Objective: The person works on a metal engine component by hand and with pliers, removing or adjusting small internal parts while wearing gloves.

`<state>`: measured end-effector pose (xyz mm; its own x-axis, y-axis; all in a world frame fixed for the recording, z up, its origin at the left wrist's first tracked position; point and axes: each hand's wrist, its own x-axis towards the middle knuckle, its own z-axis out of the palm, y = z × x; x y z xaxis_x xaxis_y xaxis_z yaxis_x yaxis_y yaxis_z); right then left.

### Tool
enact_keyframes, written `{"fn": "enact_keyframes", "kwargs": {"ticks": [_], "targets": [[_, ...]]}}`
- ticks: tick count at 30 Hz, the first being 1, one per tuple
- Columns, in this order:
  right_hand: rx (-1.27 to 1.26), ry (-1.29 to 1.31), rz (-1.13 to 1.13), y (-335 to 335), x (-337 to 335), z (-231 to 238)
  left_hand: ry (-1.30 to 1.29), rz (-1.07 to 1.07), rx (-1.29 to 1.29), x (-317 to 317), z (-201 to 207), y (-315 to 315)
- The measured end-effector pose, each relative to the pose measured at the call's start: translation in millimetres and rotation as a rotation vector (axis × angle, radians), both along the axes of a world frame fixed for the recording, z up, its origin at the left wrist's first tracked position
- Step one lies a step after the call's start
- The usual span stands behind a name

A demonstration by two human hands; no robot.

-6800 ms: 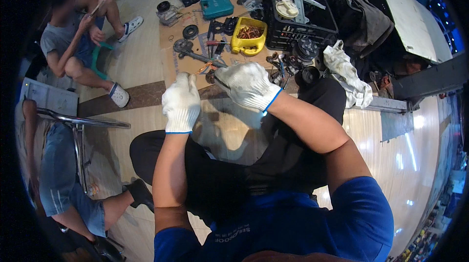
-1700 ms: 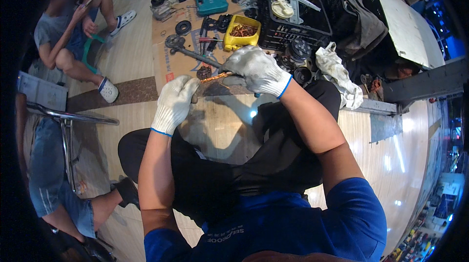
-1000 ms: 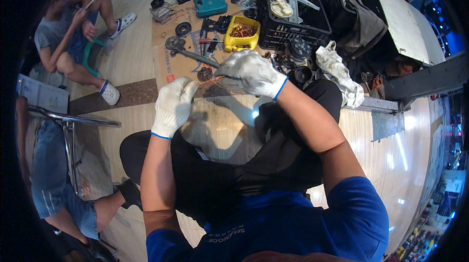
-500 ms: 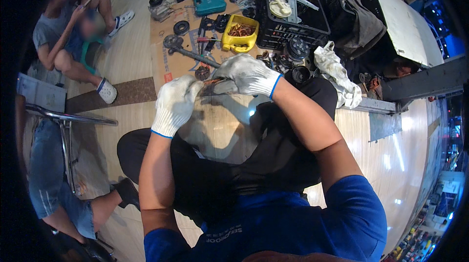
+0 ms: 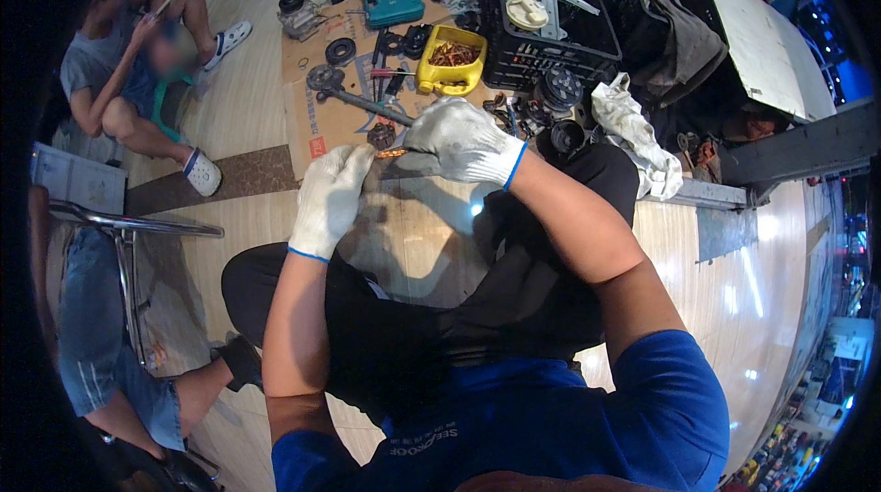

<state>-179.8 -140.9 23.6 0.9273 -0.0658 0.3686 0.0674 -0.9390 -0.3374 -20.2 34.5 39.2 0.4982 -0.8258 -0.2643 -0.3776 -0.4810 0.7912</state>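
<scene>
Both my hands wear white knitted gloves with blue cuffs and meet above the near edge of a cardboard sheet. A small copper-coloured piece [image 5: 392, 153] spans the gap between them. My left hand [image 5: 330, 198] is closed, pinching its left end. My right hand [image 5: 465, 143] is closed around the other end, with its fingertips partly hidden. Just beyond the right hand lies a long grey metal rod-like tool [image 5: 372, 107] with a rounded head; its near end is hidden by the glove. A dark round part [image 5: 380, 135] rests on the cardboard behind the copper piece.
Ahead, the cardboard [image 5: 307, 116] bears a yellow cut-open jug [image 5: 439, 86] of copper-coloured scraps, a teal case [image 5: 393, 2] and metal parts. Black crates [image 5: 551, 65] and a white cloth [image 5: 633, 139] stand right. Two people sit left, near a chrome-framed chair [image 5: 138, 218].
My left hand has shifted slightly right and tilted a little. The copper-coloured piece now shows brighter between the gloves. My right hand has barely moved.
</scene>
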Motion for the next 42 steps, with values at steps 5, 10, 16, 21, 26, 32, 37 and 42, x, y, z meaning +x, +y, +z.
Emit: {"fn": "enact_keyframes", "kwargs": {"ticks": [5, 10, 16, 21, 26, 32, 37, 42], "targets": [[0.310, 0.121, -0.008, 1.4, -6.8, 13.8, -0.582, -0.169, -0.509, -5.1, -3.5, 3.1], [0.263, 0.126, 0.046, 1.3, -7.6, 14.9, -0.659, -0.250, -0.599, 3.0, -5.9, 4.3], [-0.096, 0.001, -0.002, 0.9, -7.6, 10.9, -0.568, -0.100, -0.459, -12.0, -3.9, 0.6], [-0.295, 0.028, -0.032, 7.2, -4.7, 12.6, 0.037, 0.059, -0.204, -3.6, -20.6, -1.8], [0.029, 0.039, -0.009, 1.3, -7.0, 0.7, -0.389, -0.100, -0.261, -7.8, -1.9, -0.6], [0.278, 0.159, 0.015, 0.4, -13.6, 20.6, -0.571, -0.167, -0.578, -5.8, -8.1, 2.2], [0.116, -0.006, 0.040, -5.1, -12.8, 13.9, -0.379, -0.077, -0.359, -10.7, -7.0, 2.1], [-0.244, 0.012, -0.012, -2.9, -5.0, 7.6, 0.400, 0.060, -0.274, 1.6, -32.9, 2.7]]}}
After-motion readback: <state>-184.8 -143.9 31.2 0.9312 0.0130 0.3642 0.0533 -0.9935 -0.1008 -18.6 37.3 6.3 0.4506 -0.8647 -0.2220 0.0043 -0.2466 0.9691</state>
